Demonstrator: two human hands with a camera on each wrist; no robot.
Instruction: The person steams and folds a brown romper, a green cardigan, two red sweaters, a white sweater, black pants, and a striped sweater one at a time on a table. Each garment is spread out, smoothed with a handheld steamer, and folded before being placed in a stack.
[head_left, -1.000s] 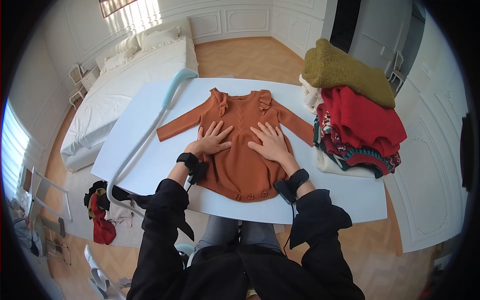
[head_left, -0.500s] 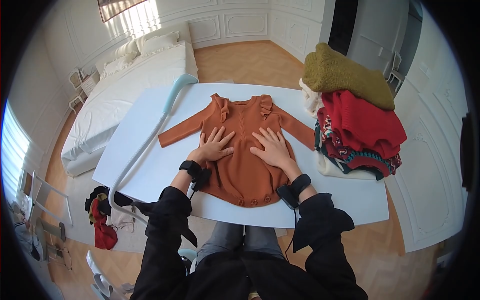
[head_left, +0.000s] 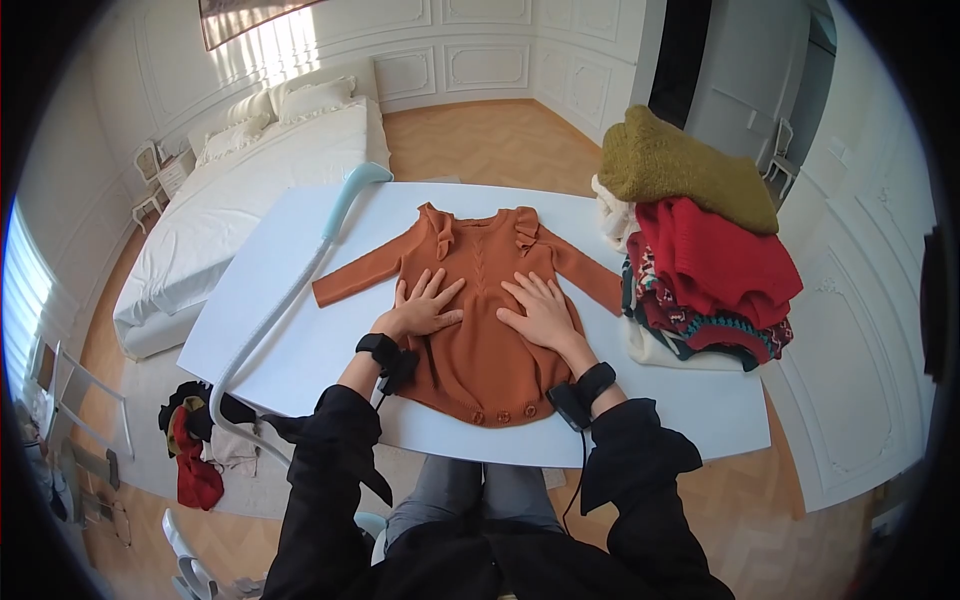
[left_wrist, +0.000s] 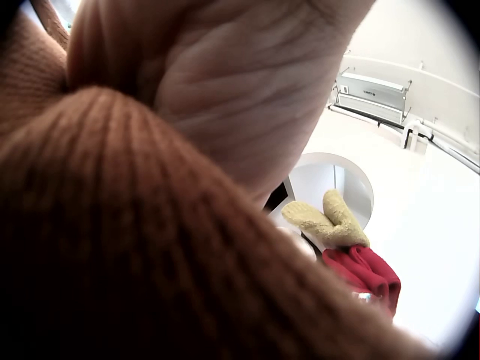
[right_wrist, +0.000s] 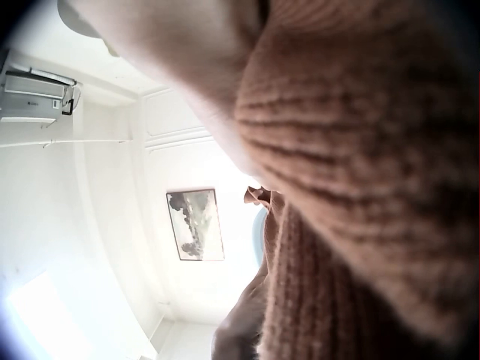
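Observation:
A rust-brown knitted garment (head_left: 480, 375) with ruffled shoulders, long sleeves and several buttons at its lower edge lies face up on the white table (head_left: 690, 415). The left hand (head_left: 423, 308) rests flat on its left half, fingers spread. On the right half lies the right hand (head_left: 541, 312), also with spread fingers. In the left wrist view, ribbed brown knit (left_wrist: 150, 225) bulges up beside the left palm (left_wrist: 240, 90). Similar knit (right_wrist: 352, 150) fills the right side of the right wrist view, against the right hand (right_wrist: 187, 60); fingertips are hidden there.
A stack of folded knitwear (head_left: 715, 280) stands at the table's right. A pale blue steamer head (head_left: 358, 185) lies at the back left, its white hose (head_left: 262, 335) running off the near-left edge. Clothes (head_left: 198, 475) lie on the floor at left; a bed (head_left: 250, 190) stands beyond.
The table and garment sit slightly lower in the head view. Both hands stay flat on the garment, with no clear shift across it.

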